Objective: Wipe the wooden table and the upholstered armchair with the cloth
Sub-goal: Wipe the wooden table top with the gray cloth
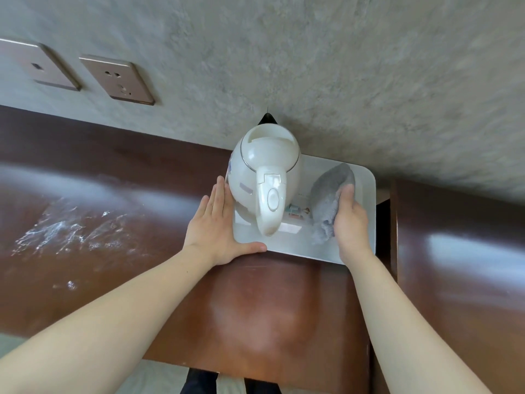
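Brown wood fills the near ground: the table (255,314) runs glossy under our two bare forearms, with white smears drying on it off to our left (65,231). Below its near edge we glimpse dark trouser legs (199,382) and pale floor.

Moving up, our left hand (218,223) lies flat and open on the table, fingers together and stretched out, the thumb along the front edge of the tray (366,194), the fingertips beside the kettle (264,177). Nothing is gripped there.

Our right hand (350,220) is over the tray, curled round the grey cloth (329,194); the thumb presses on top and the cloth bunches out to the left and ahead of the hand, resting on the tray. So the cloth sits on the white tray, right of the kettle, in our right hand's hold.

The kettle stands on the tray's left half, cream-white, handle pointing back at us, lid down. Some small packets (297,210) lie between kettle and cloth.

Beyond, the tray butts up near the grey textured wall (341,66), and two bronze socket plates (118,79) sit on it far left. To our right another brown panel (454,251) stands apart from the table. No armchair is in view.
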The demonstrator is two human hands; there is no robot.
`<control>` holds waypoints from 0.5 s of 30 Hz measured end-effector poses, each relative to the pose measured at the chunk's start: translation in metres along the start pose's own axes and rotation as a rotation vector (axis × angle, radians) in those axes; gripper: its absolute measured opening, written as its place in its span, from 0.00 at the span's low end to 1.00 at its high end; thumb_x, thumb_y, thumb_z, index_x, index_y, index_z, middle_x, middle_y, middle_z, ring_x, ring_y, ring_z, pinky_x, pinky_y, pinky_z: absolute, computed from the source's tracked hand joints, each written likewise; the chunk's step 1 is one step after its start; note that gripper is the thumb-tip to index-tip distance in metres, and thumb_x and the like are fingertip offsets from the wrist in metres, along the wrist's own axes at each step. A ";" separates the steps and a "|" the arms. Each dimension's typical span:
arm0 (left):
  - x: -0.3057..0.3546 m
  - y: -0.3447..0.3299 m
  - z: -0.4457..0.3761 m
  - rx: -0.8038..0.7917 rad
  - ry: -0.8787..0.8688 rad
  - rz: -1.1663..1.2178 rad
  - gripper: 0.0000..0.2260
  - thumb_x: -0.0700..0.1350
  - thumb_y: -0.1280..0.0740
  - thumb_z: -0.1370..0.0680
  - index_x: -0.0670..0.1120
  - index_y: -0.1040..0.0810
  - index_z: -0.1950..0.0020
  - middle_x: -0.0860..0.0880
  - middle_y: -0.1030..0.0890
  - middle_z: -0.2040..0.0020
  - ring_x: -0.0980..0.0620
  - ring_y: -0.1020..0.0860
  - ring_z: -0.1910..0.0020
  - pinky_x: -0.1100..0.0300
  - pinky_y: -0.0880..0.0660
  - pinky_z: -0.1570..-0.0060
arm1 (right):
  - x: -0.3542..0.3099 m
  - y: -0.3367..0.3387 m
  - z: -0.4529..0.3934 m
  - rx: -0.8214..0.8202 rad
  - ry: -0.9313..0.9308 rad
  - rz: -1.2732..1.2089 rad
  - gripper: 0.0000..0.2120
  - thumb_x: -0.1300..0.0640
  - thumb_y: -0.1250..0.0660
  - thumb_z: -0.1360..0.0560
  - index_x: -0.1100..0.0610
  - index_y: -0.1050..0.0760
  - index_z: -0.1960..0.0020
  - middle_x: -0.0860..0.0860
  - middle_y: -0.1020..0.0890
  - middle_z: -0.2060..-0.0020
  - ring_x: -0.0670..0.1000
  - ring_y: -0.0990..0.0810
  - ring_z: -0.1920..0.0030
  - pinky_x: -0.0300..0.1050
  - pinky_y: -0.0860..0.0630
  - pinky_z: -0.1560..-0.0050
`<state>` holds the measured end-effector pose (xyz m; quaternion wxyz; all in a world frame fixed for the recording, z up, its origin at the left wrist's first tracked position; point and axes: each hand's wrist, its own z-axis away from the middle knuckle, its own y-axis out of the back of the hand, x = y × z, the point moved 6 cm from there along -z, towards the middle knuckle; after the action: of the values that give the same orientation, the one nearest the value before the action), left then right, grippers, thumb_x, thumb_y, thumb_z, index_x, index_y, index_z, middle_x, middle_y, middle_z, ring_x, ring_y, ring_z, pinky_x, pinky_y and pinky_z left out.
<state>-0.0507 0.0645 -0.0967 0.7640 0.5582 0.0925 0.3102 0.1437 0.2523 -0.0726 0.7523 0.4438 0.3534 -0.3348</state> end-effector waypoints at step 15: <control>-0.068 0.062 0.110 -0.019 0.193 -0.090 0.57 0.86 0.62 0.39 0.54 0.65 0.18 0.48 0.59 0.17 0.46 0.60 0.18 0.45 0.55 0.20 | -0.158 0.028 0.071 0.092 0.098 -0.619 0.14 0.43 0.42 0.26 0.46 0.36 0.67 0.39 0.32 0.73 0.41 0.33 0.70 0.34 0.31 0.67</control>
<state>-0.0737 -0.0513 -0.0146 0.7700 0.5137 0.1876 0.3288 0.1000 0.2290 0.0961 0.5757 0.3644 0.4920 -0.5419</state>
